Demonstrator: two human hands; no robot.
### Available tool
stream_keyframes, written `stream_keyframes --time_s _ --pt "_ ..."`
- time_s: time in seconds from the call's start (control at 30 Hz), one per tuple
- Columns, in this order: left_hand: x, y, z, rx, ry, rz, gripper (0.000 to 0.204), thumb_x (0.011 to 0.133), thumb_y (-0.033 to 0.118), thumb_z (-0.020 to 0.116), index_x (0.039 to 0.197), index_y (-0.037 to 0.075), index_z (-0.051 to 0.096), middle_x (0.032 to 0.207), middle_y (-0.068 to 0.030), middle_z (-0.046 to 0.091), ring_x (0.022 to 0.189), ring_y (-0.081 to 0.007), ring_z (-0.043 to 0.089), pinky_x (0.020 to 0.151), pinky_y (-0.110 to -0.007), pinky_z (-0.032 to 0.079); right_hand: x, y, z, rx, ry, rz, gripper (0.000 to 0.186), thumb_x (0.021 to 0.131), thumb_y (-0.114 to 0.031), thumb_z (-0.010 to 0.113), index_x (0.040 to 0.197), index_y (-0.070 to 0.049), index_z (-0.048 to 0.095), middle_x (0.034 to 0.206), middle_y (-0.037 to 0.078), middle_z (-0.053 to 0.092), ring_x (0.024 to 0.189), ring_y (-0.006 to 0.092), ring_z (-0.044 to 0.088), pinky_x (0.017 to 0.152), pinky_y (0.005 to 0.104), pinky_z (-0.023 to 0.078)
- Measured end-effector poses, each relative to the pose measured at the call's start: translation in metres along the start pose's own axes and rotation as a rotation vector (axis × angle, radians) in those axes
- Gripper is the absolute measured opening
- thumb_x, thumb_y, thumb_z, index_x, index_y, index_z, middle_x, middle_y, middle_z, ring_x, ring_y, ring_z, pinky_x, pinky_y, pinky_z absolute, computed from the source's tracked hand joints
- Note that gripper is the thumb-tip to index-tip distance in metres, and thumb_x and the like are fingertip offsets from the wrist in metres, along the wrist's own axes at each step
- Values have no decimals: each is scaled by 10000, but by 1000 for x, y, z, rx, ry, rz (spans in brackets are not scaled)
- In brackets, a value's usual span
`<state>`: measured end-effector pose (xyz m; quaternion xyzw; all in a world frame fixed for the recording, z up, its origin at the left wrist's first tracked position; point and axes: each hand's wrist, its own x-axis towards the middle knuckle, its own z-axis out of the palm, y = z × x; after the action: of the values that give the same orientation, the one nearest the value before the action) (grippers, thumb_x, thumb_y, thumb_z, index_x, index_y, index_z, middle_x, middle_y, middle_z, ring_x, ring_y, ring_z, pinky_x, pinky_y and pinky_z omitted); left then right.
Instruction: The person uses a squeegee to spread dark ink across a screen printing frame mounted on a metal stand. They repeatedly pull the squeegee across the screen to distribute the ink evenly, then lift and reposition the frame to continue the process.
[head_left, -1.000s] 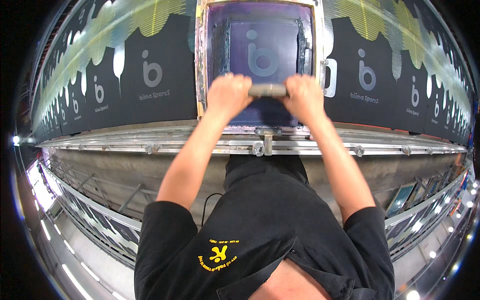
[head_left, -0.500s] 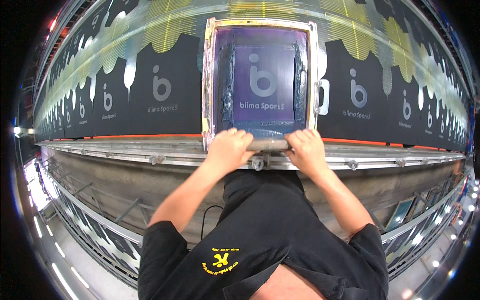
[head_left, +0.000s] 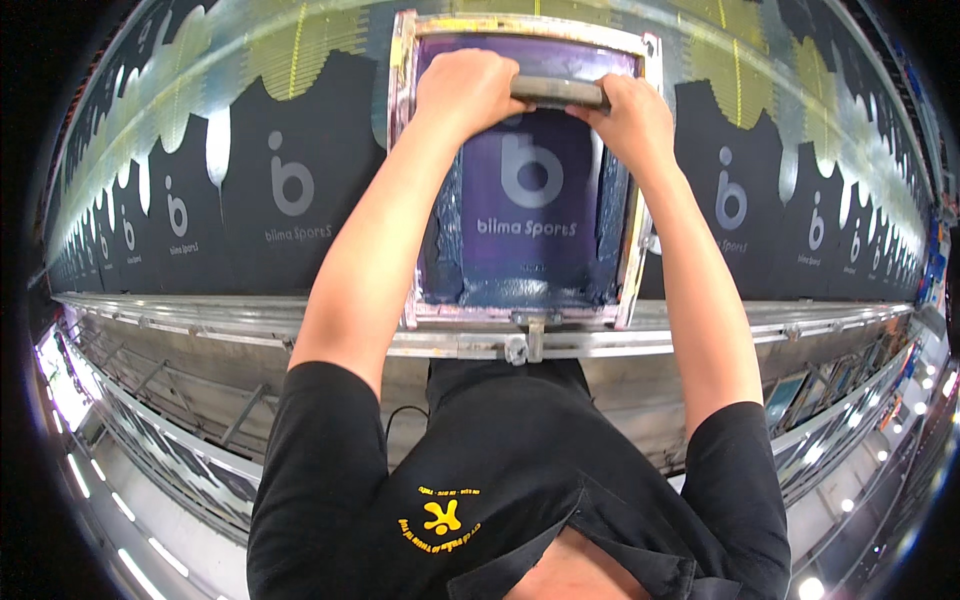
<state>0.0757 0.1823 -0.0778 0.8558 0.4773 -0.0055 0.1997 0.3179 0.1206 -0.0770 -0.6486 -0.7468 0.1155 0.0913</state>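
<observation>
Head view: the squeegee [head_left: 558,93] sits over the far part of a framed printing screen, its rounded grey handle running crosswise and dipping slightly toward the right. I see the person's left hand [head_left: 466,92] wrapped about one end, the right hand [head_left: 640,118] about the other; each grip is closed on the handle, thumb along the near side, with a bare stretch of handle between them. What the underside touches I can't tell from here.

Around it stands the frame [head_left: 402,100], pale and paint-smeared, holding purple mesh [head_left: 478,165] with a light rounded emblem [head_left: 532,170] and a line of lettering. Dark wet ink [head_left: 530,290] gathers along the near edge, and more streaks both sides.

Below the frame, a small bracket [head_left: 536,340] meets the metal rail [head_left: 430,345] edging the long worktop. Dark printed fabric pieces lie along it to the left [head_left: 335,150] and right [head_left: 705,135]. Nearest me is the person's black shirt [head_left: 520,430], bearing a yellow badge [head_left: 441,517].
</observation>
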Motion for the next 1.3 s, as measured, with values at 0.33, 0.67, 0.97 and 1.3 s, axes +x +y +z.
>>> stream_keyframes --time_s 0.33,0.67,0.97,1.3 --pt "-200 71 36 -133 -72 84 417 706 442 961 886 127 754 859 -63 741 875 -287 754 764 -434 604 -200 -61 -20 190 -54 -117 420 657 -203 978 949 -89 698 898 61 687 856 294 672 769 438 515" --pt "35 -16 -6 1 55 61 540 798 627 870 928 108 801 859 -151 793 872 -381 780 775 -509 603 32 12 -15 22 -20 32 486 822 -481 909 888 -37 724 919 187 763 922 426 743 820 535 579" --pt "-157 54 45 -61 44 89 356 748 384 951 889 127 749 870 -64 742 902 -290 758 778 -447 616 -158 -41 -5 128 -17 -92 394 737 -317 981 940 -92 730 883 81 716 861 328 691 782 466 537" --pt "-151 57 29 -364 -702 -91 590 695 559 960 983 54 863 858 -176 809 836 -365 787 790 -452 596 -164 -46 -23 339 -700 165 642 825 -604 891 934 15 764 951 199 780 939 383 757 830 487 583"
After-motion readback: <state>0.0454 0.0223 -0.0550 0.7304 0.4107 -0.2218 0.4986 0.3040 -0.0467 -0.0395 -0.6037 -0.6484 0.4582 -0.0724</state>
